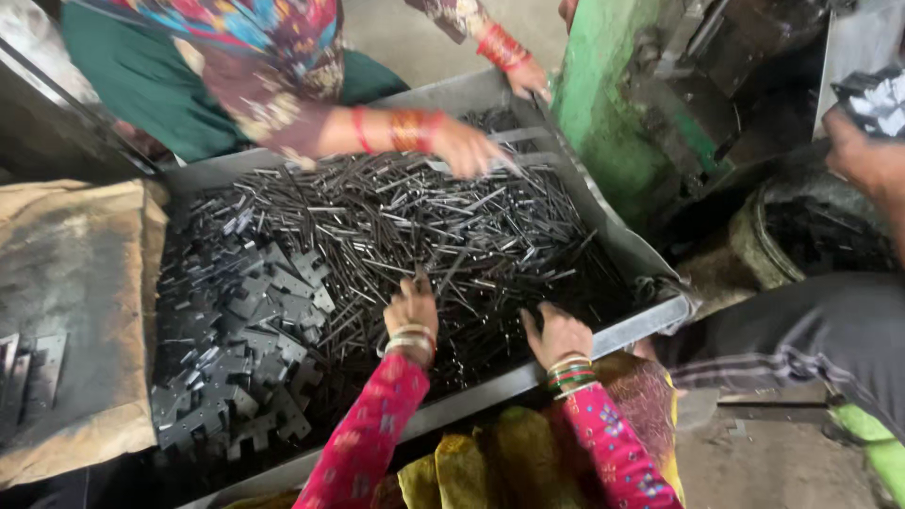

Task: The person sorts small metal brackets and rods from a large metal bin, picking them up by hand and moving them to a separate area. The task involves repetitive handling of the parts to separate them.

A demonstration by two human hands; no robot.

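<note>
Head view looks down into a shallow grey sheet-metal tray point(603, 336) heaped with thin dark steel pins point(452, 236), straight, slim and dull-shiny, lying criss-cross. Most of them run with their long axis roughly side to side across the tray, some slanting away from the hands.

Left hand point(412, 306), in a pink patterned sleeve with bangles at the wrist, reaches into the heap with its fingers bunched together and dipped among the pins; whether it pinches any single one cannot be told. Right hand point(556, 332), just beside it and wearing green and red bangles, rests on the pins near the tray's front wall, fingers curled loosely and thumb apart; a grip on anything is not clear.

Left of the left hand lies a pile of flat stamped hinge plates point(245, 330), dark grey, with notched, comb-like edges, overlapping at all angles. Further left, rough brown sacking point(85, 283) covers a surface, with a few more plates point(28, 372) on it.

Beyond both hands, across the tray, another person's hand point(467, 146) with orange bangles presses into the far pins, fingers together. A green painted machine frame point(603, 104) stands past the right hand, well apart.
</note>
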